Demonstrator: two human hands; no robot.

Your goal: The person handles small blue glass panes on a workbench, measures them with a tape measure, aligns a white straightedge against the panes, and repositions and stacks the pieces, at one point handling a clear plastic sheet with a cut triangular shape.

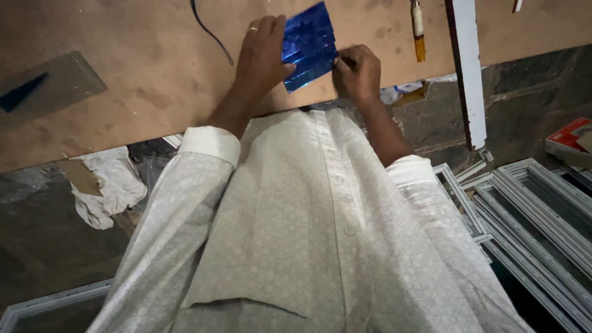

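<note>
Both arms stretched forward from rolled pale sleeves, forearms bare, left hand (262,52) flat with knuckles up and a ring on one finger, right hand (357,71) curled close beside it, fingers (343,61) pinched together

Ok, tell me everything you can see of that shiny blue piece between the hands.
The blue piece is a glossy, foil-like sheet, roughly rectangular, with creases or ridges running across it. It lies tilted at the near edge of the brown board. The left hand grips its left side; the right hand pinches its right edge.
</note>
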